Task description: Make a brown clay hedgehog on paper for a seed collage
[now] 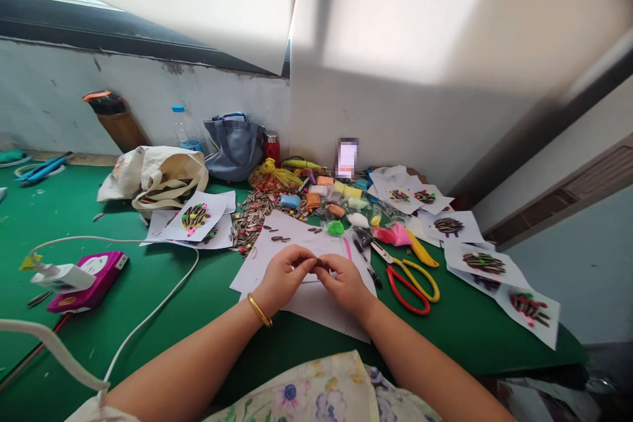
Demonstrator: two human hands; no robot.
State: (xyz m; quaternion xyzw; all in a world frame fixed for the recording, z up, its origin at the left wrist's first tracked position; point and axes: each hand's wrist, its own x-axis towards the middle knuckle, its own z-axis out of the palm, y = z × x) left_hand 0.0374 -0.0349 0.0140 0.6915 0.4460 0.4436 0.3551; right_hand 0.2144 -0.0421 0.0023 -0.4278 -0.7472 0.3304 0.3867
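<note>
My left hand (283,275) and right hand (345,279) are together, fingertips pinching a small dark seed (320,264) above white paper (291,247) on the green desk (148,316). Just beyond lies a heap of striped sunflower seeds (252,221); scissors (408,287) sit beside my right hand.

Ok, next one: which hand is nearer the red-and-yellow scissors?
The right hand is nearer; it sits just to the left of the red-and-yellow scissors in the view, not touching them. The left hand is farther off, on the far side of the right hand.
</note>
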